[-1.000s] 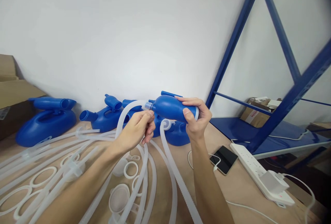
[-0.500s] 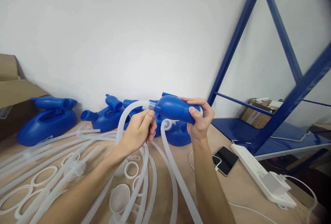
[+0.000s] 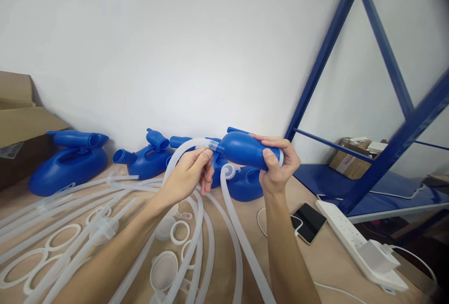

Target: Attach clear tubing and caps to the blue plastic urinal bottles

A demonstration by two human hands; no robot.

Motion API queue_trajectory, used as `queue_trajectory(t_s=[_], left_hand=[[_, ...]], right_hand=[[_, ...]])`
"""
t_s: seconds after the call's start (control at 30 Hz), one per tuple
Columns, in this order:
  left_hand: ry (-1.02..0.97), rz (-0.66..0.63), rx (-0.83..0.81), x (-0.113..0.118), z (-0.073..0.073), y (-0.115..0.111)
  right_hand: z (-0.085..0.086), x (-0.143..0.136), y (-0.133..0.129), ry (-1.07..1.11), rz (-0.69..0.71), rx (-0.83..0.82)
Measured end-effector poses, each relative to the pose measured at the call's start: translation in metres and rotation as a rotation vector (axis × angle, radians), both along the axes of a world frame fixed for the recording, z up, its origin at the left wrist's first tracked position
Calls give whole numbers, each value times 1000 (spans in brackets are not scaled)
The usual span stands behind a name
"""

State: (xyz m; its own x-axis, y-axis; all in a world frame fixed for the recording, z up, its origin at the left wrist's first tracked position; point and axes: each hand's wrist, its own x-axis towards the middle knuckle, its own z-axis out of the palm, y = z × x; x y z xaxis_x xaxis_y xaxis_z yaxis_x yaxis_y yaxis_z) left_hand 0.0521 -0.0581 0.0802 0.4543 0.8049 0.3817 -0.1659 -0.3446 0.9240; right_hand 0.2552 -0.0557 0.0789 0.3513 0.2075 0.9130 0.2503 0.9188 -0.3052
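My right hand (image 3: 280, 168) wraps around the wide end of a blue bulb-shaped plastic piece (image 3: 242, 149), which lies nearly level and has a white rim by the palm. At its narrow end, a clear collar on a translucent white tube (image 3: 182, 146) meets the blue nozzle. My left hand (image 3: 191, 173) pinches the tube at this joint; the fingertips partly hide it. From there the tube arches left and drops behind my left hand. Blue handled bottles (image 3: 68, 168) stand behind, and more translucent tubes (image 3: 210, 238) spread over the table below my hands.
White rings (image 3: 172, 232) and round translucent lids (image 3: 164, 270) lie among the tubes. An open cardboard box (image 3: 31, 124) stands left. To the right are a phone (image 3: 308, 222) with a cable, a white power strip (image 3: 340, 229) and a blue metal shelf frame (image 3: 328, 56).
Both hands, the blue piece and the tube appear slightly further right, as does the whole scene. The grip of each hand looks the same.
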Motion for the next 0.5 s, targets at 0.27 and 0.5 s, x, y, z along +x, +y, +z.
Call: queue_trajectory(t_s=[0.27,0.5], left_hand=[[-17,-21,-54,-1,-1,0],[-44,-70,-115,1,-1,4]], right_hand=[[1,-5,-4,-77,-28,56],[0,0,0,-52,-6,27]])
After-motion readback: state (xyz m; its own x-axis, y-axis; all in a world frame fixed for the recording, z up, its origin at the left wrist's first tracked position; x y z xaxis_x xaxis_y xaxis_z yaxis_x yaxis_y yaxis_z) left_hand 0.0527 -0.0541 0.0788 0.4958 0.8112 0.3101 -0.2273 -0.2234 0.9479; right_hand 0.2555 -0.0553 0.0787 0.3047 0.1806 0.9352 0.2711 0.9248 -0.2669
